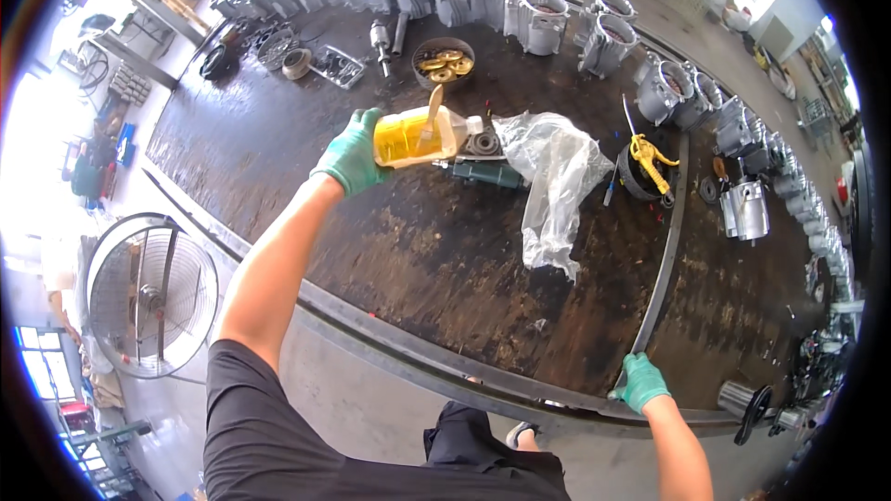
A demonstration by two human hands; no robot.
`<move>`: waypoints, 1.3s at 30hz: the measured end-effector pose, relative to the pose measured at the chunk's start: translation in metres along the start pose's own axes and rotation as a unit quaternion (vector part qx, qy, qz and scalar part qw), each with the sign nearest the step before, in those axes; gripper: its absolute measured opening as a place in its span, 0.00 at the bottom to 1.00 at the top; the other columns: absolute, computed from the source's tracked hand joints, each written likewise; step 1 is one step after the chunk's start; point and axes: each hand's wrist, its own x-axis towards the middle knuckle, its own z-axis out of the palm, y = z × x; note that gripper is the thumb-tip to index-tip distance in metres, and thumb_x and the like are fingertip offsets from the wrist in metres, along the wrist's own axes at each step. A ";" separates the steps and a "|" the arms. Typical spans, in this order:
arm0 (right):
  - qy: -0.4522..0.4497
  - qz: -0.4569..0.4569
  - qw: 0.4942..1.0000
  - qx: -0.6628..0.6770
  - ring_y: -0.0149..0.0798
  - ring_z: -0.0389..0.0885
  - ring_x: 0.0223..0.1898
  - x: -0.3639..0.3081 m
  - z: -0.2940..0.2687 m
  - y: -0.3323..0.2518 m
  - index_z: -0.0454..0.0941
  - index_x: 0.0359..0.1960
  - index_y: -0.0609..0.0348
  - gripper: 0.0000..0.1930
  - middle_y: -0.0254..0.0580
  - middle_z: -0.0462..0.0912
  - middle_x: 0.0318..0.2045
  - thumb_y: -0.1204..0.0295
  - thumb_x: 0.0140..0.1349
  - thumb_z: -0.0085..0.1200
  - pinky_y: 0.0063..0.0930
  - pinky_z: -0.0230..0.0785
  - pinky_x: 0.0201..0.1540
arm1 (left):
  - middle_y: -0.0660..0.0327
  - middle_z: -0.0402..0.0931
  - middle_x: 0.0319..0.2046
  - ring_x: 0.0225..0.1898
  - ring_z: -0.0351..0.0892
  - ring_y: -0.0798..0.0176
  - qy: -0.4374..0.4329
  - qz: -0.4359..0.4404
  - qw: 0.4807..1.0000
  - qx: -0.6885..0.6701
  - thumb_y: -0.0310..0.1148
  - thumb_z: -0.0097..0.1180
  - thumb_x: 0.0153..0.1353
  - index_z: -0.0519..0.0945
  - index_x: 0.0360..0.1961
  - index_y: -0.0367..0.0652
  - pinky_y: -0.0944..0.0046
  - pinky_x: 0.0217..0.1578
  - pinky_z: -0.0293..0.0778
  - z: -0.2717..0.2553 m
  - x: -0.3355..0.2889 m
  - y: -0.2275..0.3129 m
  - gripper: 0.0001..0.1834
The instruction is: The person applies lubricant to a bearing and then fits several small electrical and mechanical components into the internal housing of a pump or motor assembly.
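Note:
My left hand (pixel 353 153), in a green glove, is closed round the base of a clear plastic bottle (pixel 394 138) of yellow liquid. The bottle lies on its side in my grip, its white cap pointing right. A wooden-handled brush (pixel 433 104) sticks up at it; whether it stands inside is unclear. Just beyond the cap are a round metal bearing (pixel 482 144) and a dark green power tool (pixel 487 173), partly under a crumpled clear plastic bag (pixel 554 162). My right hand (pixel 642 382), also gloved, rests on the metal edging at the table's near edge, thumb apart from the fingers.
Silver motor housings (pixel 543 23) line the far and right sides of the dark worktable (pixel 408 269). A bowl of brass-coloured parts (pixel 444 62) stands beyond the bottle. A yellow air gun (pixel 652 165) lies on a black round container. A large floor fan (pixel 151 295) stands left.

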 end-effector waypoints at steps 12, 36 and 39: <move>0.383 -0.260 0.799 0.384 0.34 0.75 0.26 -0.087 -0.141 -0.088 0.77 0.60 0.57 0.30 0.39 0.78 0.24 0.65 0.59 0.76 0.31 0.74 0.34 | 0.47 0.73 0.58 0.53 0.82 0.39 -0.037 0.076 0.995 -0.049 0.30 0.83 0.42 0.68 0.66 0.42 0.51 0.54 0.81 -0.049 -0.190 0.278 0.50; 0.372 -0.336 0.738 0.452 0.31 0.86 0.33 -0.200 -0.052 0.250 0.81 0.44 0.63 0.06 0.45 0.89 0.33 0.75 0.71 0.63 0.29 0.80 0.40 | 0.44 0.71 0.60 0.56 0.81 0.36 -0.078 0.058 0.991 -0.090 0.31 0.81 0.43 0.66 0.67 0.41 0.47 0.55 0.80 0.086 -0.313 0.677 0.50; 0.368 -0.318 0.736 0.471 0.28 0.85 0.34 -0.206 -0.047 0.259 0.81 0.45 0.63 0.06 0.43 0.88 0.33 0.75 0.71 0.63 0.28 0.79 0.41 | 0.45 0.71 0.61 0.55 0.81 0.36 -0.080 0.070 0.991 -0.084 0.31 0.82 0.42 0.66 0.68 0.43 0.47 0.55 0.80 0.089 -0.314 0.684 0.51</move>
